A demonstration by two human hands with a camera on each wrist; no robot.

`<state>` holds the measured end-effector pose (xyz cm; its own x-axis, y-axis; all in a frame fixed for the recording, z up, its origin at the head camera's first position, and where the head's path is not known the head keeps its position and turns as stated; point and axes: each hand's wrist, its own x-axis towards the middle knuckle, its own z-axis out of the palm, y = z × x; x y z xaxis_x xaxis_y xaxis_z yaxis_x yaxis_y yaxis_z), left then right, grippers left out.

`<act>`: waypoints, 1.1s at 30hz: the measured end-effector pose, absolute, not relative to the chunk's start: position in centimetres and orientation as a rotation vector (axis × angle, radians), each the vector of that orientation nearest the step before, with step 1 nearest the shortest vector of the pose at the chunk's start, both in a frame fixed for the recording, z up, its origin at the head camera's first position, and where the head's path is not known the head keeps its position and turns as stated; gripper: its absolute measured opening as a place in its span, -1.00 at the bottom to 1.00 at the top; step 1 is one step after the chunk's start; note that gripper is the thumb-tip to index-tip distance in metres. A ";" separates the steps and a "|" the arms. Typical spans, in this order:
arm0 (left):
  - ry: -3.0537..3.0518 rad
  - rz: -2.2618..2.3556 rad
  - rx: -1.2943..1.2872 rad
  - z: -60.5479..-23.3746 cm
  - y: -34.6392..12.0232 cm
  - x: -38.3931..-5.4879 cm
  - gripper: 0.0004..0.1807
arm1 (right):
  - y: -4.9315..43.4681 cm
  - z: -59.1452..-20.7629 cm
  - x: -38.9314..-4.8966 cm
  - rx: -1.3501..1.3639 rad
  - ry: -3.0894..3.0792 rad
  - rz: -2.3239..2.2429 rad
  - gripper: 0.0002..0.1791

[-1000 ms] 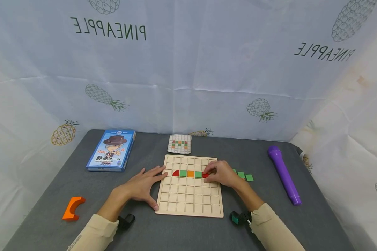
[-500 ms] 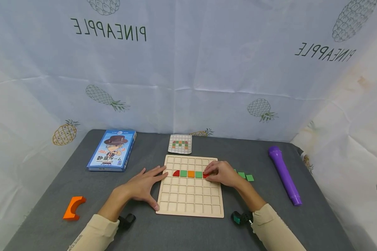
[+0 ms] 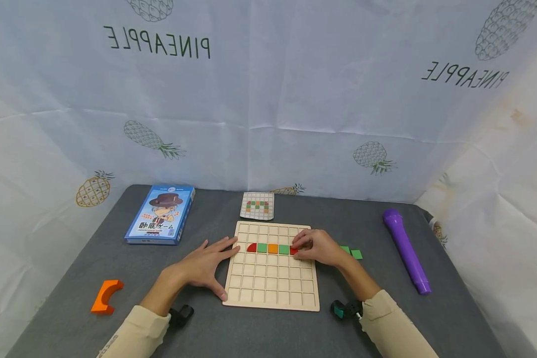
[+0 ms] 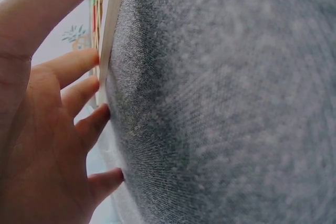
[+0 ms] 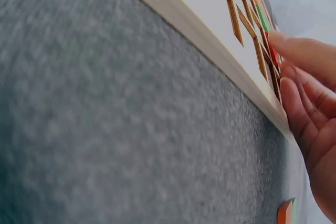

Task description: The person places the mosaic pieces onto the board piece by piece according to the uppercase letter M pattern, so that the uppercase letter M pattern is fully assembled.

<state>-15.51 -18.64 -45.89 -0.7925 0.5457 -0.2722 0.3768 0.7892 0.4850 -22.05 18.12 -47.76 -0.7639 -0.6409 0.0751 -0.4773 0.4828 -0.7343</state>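
Observation:
A wooden grid board (image 3: 270, 286) lies flat on the dark table. One row on it carries a red round-cornered tile (image 3: 251, 247), a green tile (image 3: 262, 248), an orange tile (image 3: 273, 248) and another green tile (image 3: 284, 249). At that row's right end, my right hand (image 3: 318, 248) holds a second red tile (image 3: 294, 251) between thumb and index finger; the fingers partly hide it. My left hand (image 3: 201, 264) is spread, with fingertips and thumb touching the board's left edge. In the left wrist view, its fingers (image 4: 79, 66) look extended along that edge.
Loose green tiles (image 3: 356, 254) lie right of the board, partly behind the right hand. A pattern card (image 3: 257, 206) sits beyond it. Around these are a blue game box (image 3: 160, 215), an orange arch block (image 3: 105, 297) and a purple microphone-shaped object (image 3: 405, 251).
Both hands keep nearly the same places. The right fingers stay at the second red tile, shifting only slightly, and the whole scene drifts a little to the right in the head view.

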 end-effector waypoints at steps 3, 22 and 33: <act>2.581 0.577 0.706 -45.9 -18.7 -15.5 0.37 | 18.5 -47.7 -22.1 -0.922 2.472 -1.225 -0.70; 2.585 0.596 0.704 -45.8 -18.7 -15.4 0.36 | 22.8 -44.6 -22.0 -0.820 2.643 -1.109 -0.45; 2.581 0.596 0.698 -45.7 -18.7 -15.4 0.35 | 26.1 -44.5 -21.2 -0.805 2.705 -1.093 -0.44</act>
